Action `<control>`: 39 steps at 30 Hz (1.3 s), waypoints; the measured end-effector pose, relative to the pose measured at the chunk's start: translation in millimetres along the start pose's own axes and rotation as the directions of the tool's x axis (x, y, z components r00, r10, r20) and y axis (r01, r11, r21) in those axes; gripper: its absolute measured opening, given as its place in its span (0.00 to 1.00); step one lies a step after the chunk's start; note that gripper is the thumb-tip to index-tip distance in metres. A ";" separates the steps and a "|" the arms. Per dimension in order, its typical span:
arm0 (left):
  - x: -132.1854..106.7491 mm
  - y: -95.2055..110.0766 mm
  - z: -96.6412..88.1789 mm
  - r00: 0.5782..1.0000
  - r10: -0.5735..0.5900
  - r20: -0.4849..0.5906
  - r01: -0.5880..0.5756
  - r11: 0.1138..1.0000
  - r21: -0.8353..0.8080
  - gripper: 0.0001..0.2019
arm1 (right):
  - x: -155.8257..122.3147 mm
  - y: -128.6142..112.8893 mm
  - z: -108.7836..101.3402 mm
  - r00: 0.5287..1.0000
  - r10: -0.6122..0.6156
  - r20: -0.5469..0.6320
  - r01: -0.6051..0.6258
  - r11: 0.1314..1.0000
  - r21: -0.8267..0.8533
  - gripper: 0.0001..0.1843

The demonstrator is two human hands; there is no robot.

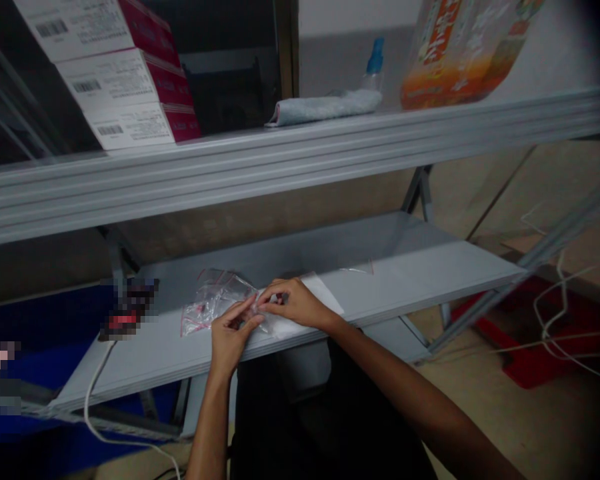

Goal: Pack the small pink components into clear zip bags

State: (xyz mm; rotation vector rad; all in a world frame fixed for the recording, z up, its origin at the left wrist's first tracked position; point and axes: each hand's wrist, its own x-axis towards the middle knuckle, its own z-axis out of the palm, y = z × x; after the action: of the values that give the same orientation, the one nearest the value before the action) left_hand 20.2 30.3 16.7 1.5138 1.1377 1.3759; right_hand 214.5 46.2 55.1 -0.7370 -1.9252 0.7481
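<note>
Both of my hands meet over the front of the grey shelf table. Between them is a small clear zip bag (263, 323), partly hidden by the fingers. My left hand (233, 333) pinches its left side between thumb and fingers. From the right, my right hand (297, 303) is closed at the bag's upper edge with its fingertips. Under the hands lies a white paper sheet (327, 293). Left of them rests a loose pile of clear zip bags (220, 293) with red seal lines, close to my left hand.
A pixelated dark and red object (127, 313) sits at the table's left end, with a white cable (93, 393) hanging below. Above runs an upper shelf (260, 167) carrying stacked boxes (130, 93), a folded cloth (327, 107), a blue-topped spray bottle (375, 63) and a large orange-labelled jug (460, 60).
</note>
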 end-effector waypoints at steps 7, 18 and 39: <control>-2.1 -0.2 -1.4 0.994 -0.085 -0.062 0.075 0.986 -0.151 0.26 | -11.2 13.1 -8.3 0.990 0.067 -0.121 -0.097 0.961 -0.258 0.09; -2.3 -0.4 1.0 0.993 -0.109 -0.050 0.097 0.975 -0.200 0.28 | -24.0 26.6 10.0 0.993 0.102 0.061 -0.047 0.810 -0.585 0.04; -1.3 1.3 -4.6 0.998 -0.032 0.058 0.041 0.986 -0.160 0.23 | -30.2 45.3 5.4 0.986 0.049 -0.160 -0.099 0.942 -0.321 0.05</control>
State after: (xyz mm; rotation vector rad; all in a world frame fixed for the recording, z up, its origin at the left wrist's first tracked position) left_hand 15.7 28.6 18.0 1.4004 0.9908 1.3590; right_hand 230.5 51.5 3.0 -1.0454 -1.9130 0.4040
